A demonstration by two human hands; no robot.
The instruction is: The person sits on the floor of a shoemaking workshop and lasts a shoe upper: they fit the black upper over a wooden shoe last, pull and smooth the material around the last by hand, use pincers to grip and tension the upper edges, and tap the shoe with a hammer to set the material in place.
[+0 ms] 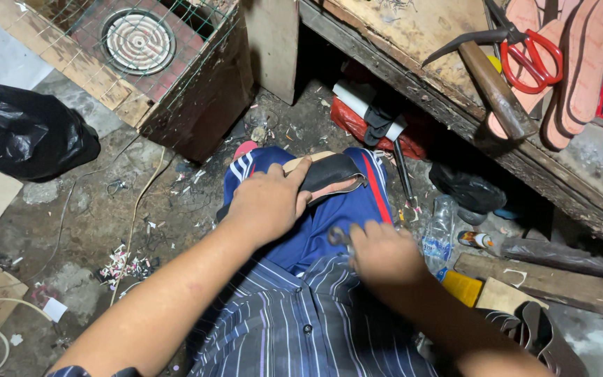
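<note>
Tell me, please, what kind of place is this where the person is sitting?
Probably a small shoemaking or shoe-repair workshop. A wooden-handled hammer, red-handled scissors and flat pink shoe insoles lie on the worn wooden workbench, and the left hand holds a black and tan shoe piece on the lap.

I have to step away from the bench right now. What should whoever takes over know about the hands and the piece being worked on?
Left hand: presses the shoe piece, tan sole with black upper, on the blue-clad knee.
Right hand: closed on a small metal tool; its kind is unclear.
Hammer, red scissors and spare insoles lie on the wooden bench.
Done: upper sits on sole. Left: cannot tell.
</note>
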